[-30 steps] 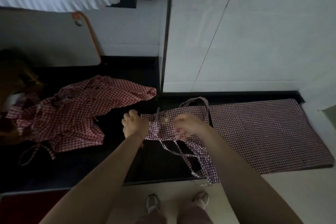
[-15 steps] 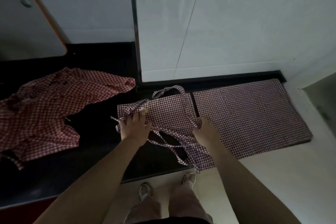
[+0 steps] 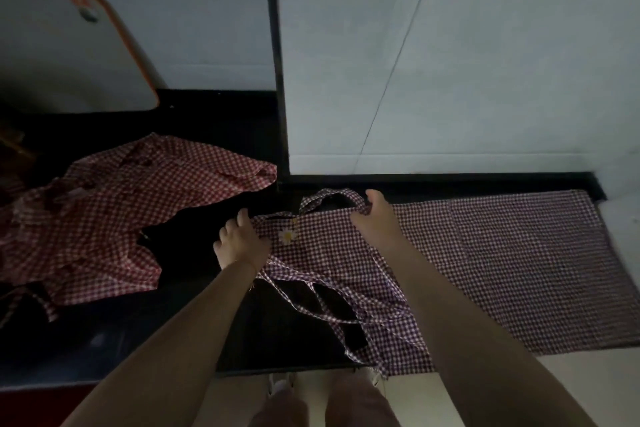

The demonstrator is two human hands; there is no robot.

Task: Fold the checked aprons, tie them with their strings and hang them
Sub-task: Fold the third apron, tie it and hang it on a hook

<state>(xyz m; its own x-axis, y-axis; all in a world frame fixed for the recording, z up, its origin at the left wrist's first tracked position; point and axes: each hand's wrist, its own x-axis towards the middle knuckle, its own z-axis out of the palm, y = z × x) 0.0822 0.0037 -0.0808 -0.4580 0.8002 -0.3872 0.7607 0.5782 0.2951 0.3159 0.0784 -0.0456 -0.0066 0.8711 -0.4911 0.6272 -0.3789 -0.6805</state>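
A purple checked apron [image 3: 502,263] lies spread across the black counter [image 3: 104,340], skirt to the right, bib to the left with a small daisy emblem [image 3: 287,236]. My left hand [image 3: 239,243] grips the bib's left edge. My right hand [image 3: 375,218] presses flat on the bib's top, by the neck loop [image 3: 329,196]. Its strings [image 3: 322,302] trail loose toward the counter's front edge. A heap of red checked aprons [image 3: 114,215] lies crumpled to the left.
A white tiled wall [image 3: 450,62] rises right behind the counter, split by a dark vertical strip [image 3: 275,62]. A white board with an orange rim [image 3: 69,52] leans at the back left. My feet stand on the pale floor [image 3: 485,392] below.
My right hand has moved from the bib's lower edge up to its top by the neck loop. My left hand stays at the left edge. The bib lies flatter.
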